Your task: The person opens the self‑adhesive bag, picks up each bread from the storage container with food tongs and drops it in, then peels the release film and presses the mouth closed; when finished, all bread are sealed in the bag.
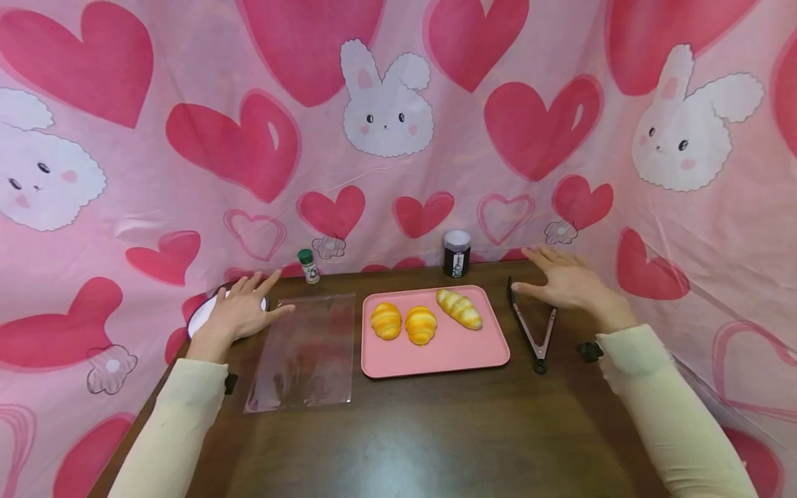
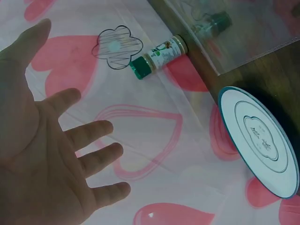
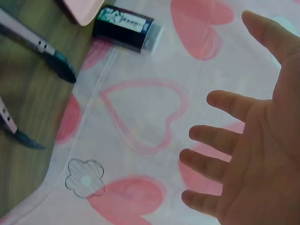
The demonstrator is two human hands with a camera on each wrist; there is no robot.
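Observation:
My left hand (image 1: 239,311) hovers with spread fingers over a white plate (image 2: 260,140) with a dark rim, holding nothing. To its right a clear plastic bag (image 1: 305,353) lies flat on the table. My right hand (image 1: 566,280), fingers likewise spread and holding nothing, is above the tips of the tongs (image 1: 540,349), which lie with their arms apart. Between the hands sits a pink tray (image 1: 436,360). On it are two round golden bread rolls (image 1: 387,321) (image 1: 420,325) and a longer, paler bread roll (image 1: 459,308).
A green-capped shaker bottle (image 1: 308,267) stands at the back edge, behind the bag. Behind the tray is a dark jar (image 1: 456,254) with a pale lid. A pink curtain (image 1: 386,173) printed with hearts and rabbits hangs around the brown table (image 1: 436,436).

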